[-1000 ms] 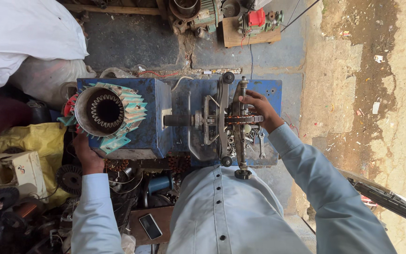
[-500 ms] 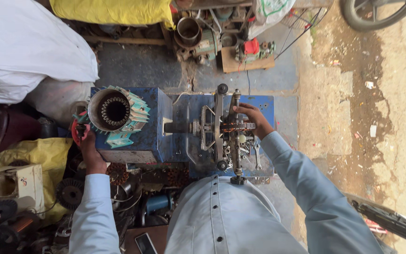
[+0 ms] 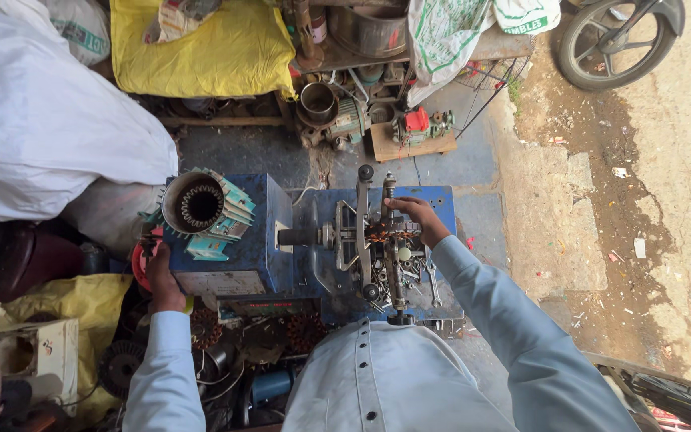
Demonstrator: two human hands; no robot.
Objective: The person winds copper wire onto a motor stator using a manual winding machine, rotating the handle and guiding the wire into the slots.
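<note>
A blue coil-winding machine stands in front of me. On its left top rests a round motor stator with pale paper slips sticking out of its slots. My left hand grips a red crank wheel at the machine's left side. My right hand rests on the metal winding former, at a band of copper wire wound on it. Loose bolts and small parts lie on the blue base below the former.
White sacks and a yellow sheet lie behind the machine, with pump parts and a small red motor on a board. Motor scrap crowds the ground near my knees. A motorbike wheel stands on the dirt at upper right.
The view has tilted so that more ground beyond the machine shows. Both hands stay at the same places, left on the crank wheel, right on the former.
</note>
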